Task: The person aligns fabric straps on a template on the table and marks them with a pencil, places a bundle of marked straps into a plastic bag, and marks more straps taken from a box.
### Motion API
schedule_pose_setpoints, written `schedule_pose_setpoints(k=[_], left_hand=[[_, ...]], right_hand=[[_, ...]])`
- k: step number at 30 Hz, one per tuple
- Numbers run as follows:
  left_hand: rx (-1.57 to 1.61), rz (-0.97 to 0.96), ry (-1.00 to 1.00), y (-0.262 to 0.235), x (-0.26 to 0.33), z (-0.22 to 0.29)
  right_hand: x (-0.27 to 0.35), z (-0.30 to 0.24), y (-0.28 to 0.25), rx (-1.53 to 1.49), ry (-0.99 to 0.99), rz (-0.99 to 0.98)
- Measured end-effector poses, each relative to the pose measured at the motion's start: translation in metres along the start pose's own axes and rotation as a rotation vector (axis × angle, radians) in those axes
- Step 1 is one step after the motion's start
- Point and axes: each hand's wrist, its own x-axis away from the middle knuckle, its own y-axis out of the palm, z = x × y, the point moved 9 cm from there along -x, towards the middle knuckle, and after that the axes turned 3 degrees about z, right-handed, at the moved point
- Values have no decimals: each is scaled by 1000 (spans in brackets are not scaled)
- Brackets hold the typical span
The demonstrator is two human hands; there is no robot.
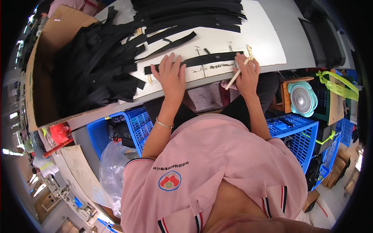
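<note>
A long black fabric strip (204, 59) lies across a white board (268, 40) on the table, over some dark marks and gold-coloured tabs. My left hand (171, 75) rests with fingers spread on the strip's left part. At its right end, my right hand (247, 75) touches the strip with its fingertips. A thin white pen-like stick (233, 79) is held in that right hand, slanting down to the left. Just beyond the strip lie a small black piece (206, 51) and a narrower, curved black strip (175, 44).
An open cardboard box (34, 87) at the left overflows with black strips (89, 66). More black strips (186, 13) are stacked at the board's far side. Below the table edge stand blue crates (142, 126) and a teal fan (303, 99). Another person's pink clothing (72, 4) shows far left.
</note>
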Motion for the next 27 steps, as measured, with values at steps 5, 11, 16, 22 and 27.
schedule_pose_setpoints(k=[5, 11, 16, 22, 27], left_hand=[[-28, -96, -47, -4, 31, 0], [-83, -56, -126, -28, 41, -23], [-120, -162, -39, -24, 35, -33], [-128, -164, -95, -37, 48, -28], [-140, -101, -129, -37, 55, -30]], right_hand=[[7, 22, -9, 34, 2, 11], [7, 19, -8, -15, 5, -9], [5, 18, -7, -3, -3, -9], [6, 17, -4, 48, 25, -24], [4, 14, -5, 34, 7, -28]])
